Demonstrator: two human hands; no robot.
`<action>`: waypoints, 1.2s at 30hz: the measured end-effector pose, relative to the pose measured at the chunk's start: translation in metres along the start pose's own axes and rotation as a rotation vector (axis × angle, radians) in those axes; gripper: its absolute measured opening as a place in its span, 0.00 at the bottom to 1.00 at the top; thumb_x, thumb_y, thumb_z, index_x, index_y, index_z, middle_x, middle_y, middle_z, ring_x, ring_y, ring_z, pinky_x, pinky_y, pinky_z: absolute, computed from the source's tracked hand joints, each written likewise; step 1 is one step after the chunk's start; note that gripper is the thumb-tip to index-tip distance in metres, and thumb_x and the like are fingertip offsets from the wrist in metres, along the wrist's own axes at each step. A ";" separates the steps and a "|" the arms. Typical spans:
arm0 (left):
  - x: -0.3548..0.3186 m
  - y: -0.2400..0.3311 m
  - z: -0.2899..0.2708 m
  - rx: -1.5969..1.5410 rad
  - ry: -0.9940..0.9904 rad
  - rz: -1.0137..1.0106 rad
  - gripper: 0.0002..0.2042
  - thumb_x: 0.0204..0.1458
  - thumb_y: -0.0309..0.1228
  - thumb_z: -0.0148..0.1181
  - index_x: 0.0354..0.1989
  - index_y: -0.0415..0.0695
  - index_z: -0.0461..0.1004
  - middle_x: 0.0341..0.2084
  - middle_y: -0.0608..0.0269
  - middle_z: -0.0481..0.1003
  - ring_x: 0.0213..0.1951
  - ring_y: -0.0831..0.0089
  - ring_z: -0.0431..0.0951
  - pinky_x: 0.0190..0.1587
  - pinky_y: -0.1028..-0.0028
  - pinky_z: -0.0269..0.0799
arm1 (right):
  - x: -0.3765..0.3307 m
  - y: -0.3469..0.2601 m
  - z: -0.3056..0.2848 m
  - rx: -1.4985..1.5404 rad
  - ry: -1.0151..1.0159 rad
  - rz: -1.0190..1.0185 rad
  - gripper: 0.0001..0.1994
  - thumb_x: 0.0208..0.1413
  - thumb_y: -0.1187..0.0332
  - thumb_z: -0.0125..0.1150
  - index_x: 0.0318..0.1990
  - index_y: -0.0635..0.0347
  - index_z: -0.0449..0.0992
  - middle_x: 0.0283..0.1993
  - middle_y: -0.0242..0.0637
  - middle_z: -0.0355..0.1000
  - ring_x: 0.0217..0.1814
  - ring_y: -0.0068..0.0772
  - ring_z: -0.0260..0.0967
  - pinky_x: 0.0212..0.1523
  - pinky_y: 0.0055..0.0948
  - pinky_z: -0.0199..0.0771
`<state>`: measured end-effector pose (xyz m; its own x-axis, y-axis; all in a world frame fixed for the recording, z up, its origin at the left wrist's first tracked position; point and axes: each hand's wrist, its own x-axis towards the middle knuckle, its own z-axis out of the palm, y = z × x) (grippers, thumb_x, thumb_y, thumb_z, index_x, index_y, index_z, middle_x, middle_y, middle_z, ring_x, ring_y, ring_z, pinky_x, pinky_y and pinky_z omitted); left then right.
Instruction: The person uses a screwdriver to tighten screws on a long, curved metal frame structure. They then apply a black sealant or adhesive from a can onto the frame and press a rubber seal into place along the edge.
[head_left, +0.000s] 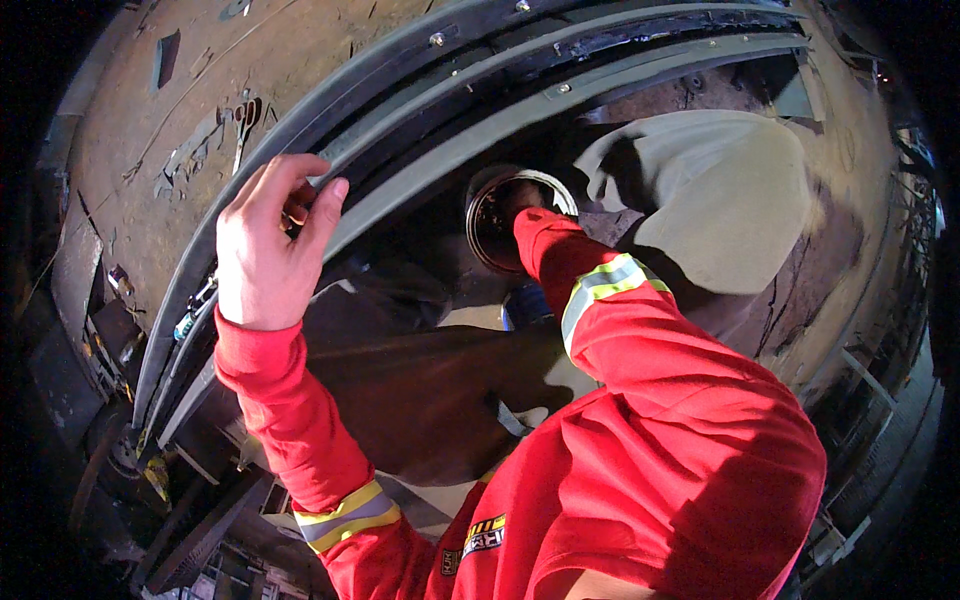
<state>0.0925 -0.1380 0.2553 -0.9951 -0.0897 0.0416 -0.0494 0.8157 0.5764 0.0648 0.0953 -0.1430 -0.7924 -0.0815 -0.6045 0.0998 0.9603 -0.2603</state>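
Observation:
My left hand [265, 245] is over the long curved grey strips [520, 115], its fingers loosely bent. Thumb and forefinger stand apart at the inner strips, and I see nothing held between them. Small bolts [437, 40] stick up along the strips. My right hand [522, 197] reaches down into a round bucket [484, 245] with a pale rim, just inside the curve. Shadow and the sleeve hide its fingers, so what it touches there does not show. Dark contents are visible in the bucket.
Dark-handled scissors [245, 125] lie on the brown surface beyond the strips, near torn scraps [190, 155]. A small blue object [527, 305] stands below the bucket. Dark metal parts [100, 450] crowd the lower left, and a metal framework [870, 385] edges the right.

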 end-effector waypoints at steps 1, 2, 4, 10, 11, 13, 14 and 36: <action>0.000 0.000 0.000 -0.004 -0.001 0.000 0.08 0.45 0.27 0.62 0.31 0.38 0.72 0.19 0.60 0.69 0.20 0.74 0.68 0.25 0.76 0.66 | -0.002 0.002 0.001 -0.001 0.004 -0.001 0.18 0.46 0.56 0.59 0.44 0.54 0.75 0.47 0.42 0.72 0.48 0.44 0.71 0.48 0.38 0.72; 0.001 0.000 0.000 0.001 -0.004 0.000 0.08 0.45 0.27 0.62 0.31 0.38 0.72 0.19 0.60 0.69 0.20 0.74 0.68 0.25 0.76 0.66 | 0.001 0.002 0.001 -0.005 0.014 -0.005 0.18 0.47 0.56 0.59 0.44 0.54 0.76 0.47 0.42 0.72 0.48 0.44 0.71 0.48 0.38 0.72; -0.002 -0.001 -0.001 0.018 -0.002 -0.014 0.08 0.45 0.27 0.62 0.32 0.38 0.72 0.19 0.60 0.69 0.20 0.74 0.68 0.25 0.76 0.66 | 0.002 -0.001 0.005 -0.018 0.019 -0.031 0.17 0.47 0.57 0.58 0.43 0.54 0.76 0.47 0.42 0.72 0.48 0.44 0.71 0.48 0.38 0.72; 0.000 0.001 -0.001 0.013 -0.008 -0.010 0.08 0.45 0.28 0.62 0.32 0.39 0.72 0.19 0.61 0.69 0.21 0.74 0.68 0.26 0.76 0.66 | 0.009 0.008 0.014 -0.045 0.057 -0.066 0.16 0.49 0.59 0.56 0.43 0.54 0.76 0.46 0.42 0.73 0.48 0.44 0.71 0.47 0.38 0.72; -0.001 0.001 -0.001 0.017 -0.009 -0.018 0.08 0.45 0.28 0.62 0.32 0.39 0.72 0.19 0.61 0.69 0.21 0.74 0.68 0.26 0.76 0.66 | 0.010 0.008 0.016 -0.051 0.060 -0.080 0.16 0.49 0.59 0.55 0.43 0.54 0.76 0.46 0.42 0.73 0.47 0.44 0.71 0.47 0.38 0.72; -0.003 0.003 -0.003 0.024 -0.009 -0.035 0.08 0.45 0.28 0.62 0.32 0.39 0.72 0.19 0.61 0.69 0.21 0.74 0.69 0.26 0.76 0.66 | 0.016 0.005 0.019 -0.072 0.082 -0.108 0.15 0.50 0.60 0.55 0.43 0.54 0.76 0.46 0.42 0.73 0.47 0.44 0.71 0.47 0.38 0.72; -0.002 0.003 -0.002 0.017 -0.012 -0.036 0.08 0.46 0.28 0.62 0.32 0.39 0.72 0.19 0.61 0.69 0.21 0.74 0.69 0.26 0.76 0.66 | 0.017 0.008 0.023 -0.078 0.097 -0.117 0.15 0.50 0.60 0.54 0.43 0.54 0.76 0.46 0.42 0.73 0.47 0.44 0.71 0.47 0.38 0.72; 0.003 0.005 0.000 0.029 -0.066 -0.009 0.08 0.47 0.26 0.61 0.35 0.39 0.73 0.22 0.61 0.72 0.22 0.78 0.68 0.28 0.77 0.65 | -0.005 -0.006 0.006 -0.178 0.058 -0.313 0.14 0.52 0.62 0.50 0.43 0.54 0.75 0.50 0.45 0.70 0.47 0.46 0.70 0.45 0.44 0.72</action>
<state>0.0891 -0.1341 0.2589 -0.9981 -0.0597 -0.0182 -0.0598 0.8315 0.5524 0.0719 0.0886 -0.1426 -0.8011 -0.3688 -0.4714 -0.2553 0.9229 -0.2881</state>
